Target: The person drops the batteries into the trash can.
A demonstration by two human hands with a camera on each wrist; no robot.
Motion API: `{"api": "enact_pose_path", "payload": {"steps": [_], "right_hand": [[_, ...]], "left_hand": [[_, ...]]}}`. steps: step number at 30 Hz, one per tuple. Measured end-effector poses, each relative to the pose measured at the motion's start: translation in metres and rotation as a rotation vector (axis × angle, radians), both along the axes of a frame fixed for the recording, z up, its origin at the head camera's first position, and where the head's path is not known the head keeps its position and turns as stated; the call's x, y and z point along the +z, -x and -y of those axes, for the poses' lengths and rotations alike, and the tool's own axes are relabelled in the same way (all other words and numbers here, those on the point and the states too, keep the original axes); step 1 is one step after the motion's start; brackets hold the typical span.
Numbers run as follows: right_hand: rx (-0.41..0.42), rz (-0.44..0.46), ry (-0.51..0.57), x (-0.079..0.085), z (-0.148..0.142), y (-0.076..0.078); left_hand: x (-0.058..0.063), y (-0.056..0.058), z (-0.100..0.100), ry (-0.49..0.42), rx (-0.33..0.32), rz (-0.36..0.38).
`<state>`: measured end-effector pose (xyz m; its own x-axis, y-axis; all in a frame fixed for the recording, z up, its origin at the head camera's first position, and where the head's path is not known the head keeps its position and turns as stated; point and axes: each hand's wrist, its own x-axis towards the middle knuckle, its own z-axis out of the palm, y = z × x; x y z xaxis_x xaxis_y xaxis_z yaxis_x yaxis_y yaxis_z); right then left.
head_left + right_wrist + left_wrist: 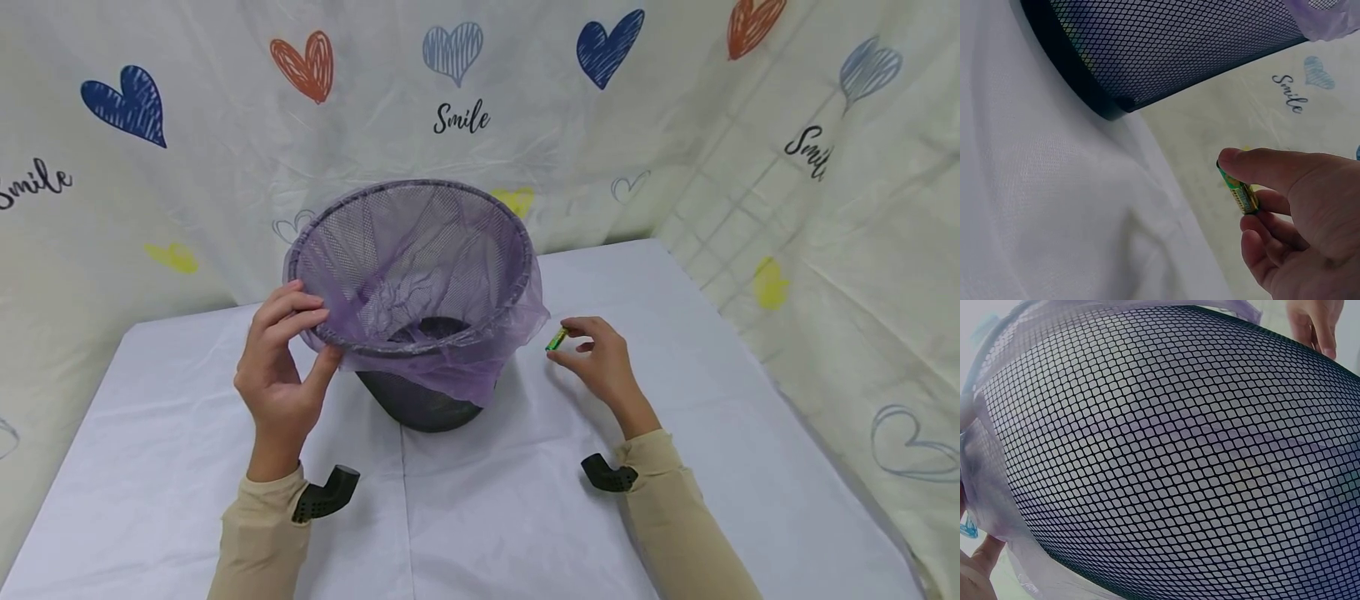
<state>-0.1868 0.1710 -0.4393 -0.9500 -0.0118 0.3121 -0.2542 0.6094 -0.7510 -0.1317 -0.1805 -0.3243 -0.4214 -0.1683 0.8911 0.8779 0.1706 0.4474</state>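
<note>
In the head view, a dark mesh waste bin (420, 400) stands on the table, lined with a thin purple bag (480, 358) folded over its rim. My left hand (281, 375) grips the rim at its near left, fingers over the edge and thumb outside. To the right of the bin, my right hand (600, 358) pinches a small green and yellow battery (557, 338) between thumb and fingers, apart from the bag. The right wrist view shows the battery (1239, 190) closely, held by its two ends. Mesh wall (1160, 450) fills most of the left wrist view.
A white cloth covers the table (480, 533). Behind it and along the right hangs a pale curtain (525, 150) printed with hearts and the word Smile. Each sleeved wrist carries a black camera mount, the left one (326, 493) and the right one (609, 475).
</note>
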Motion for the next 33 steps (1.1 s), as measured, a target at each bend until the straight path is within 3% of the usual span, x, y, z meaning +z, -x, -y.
{"api": "enact_pose_path", "payload": {"steps": [23,33], "right_hand": [[0.04,-0.11,0.047,0.039,0.002,0.0],[0.082,-0.173,0.093,0.088,0.018,-0.019]], "left_hand": [[0.0,0.001,-0.003,-0.019,-0.012,-0.023],[0.0,0.001,-0.001,0.01,-0.008,-0.009]]}}
